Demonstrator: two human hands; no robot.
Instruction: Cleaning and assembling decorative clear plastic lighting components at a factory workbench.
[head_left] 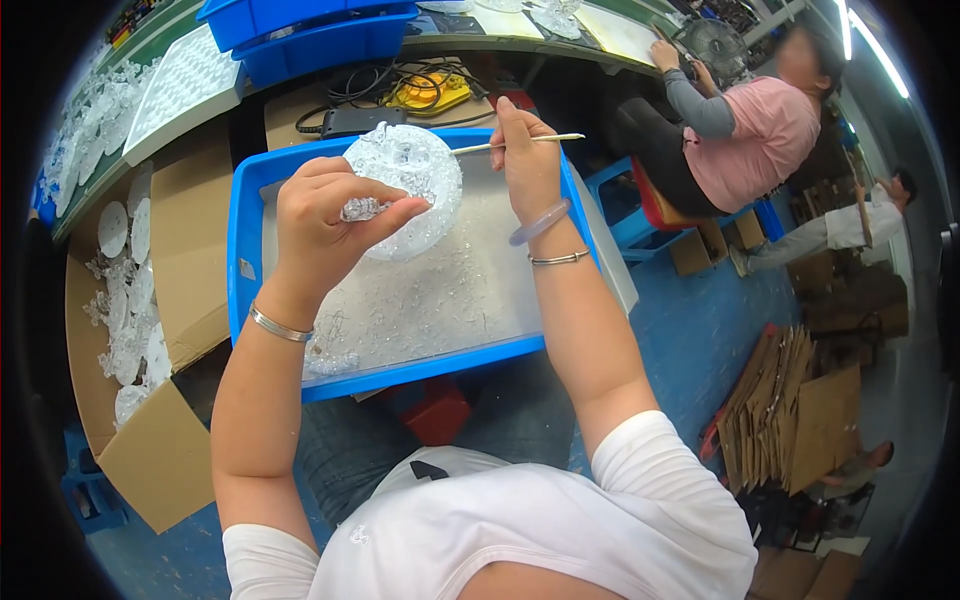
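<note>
My left hand is closed on a small clear, faceted plastic piece, at the left edge of a round white disc. Clear beads or crystal-like bits cover much of the disc. A thin pale stick is pinched in the fingers of my right hand, its left end reaching the disc's right edge. Below both hands a blue-rimmed tray lies over my lap. Its grey bottom carries scattered clear bits, with a small heap in the near left corner. What holds the disc up is hidden.
At left, an open cardboard box holds clear plastic parts. Blue bins, a white textured tray and a yellow object among black cables lie beyond. A seated co-worker is at the far right, near stacked flat cardboard.
</note>
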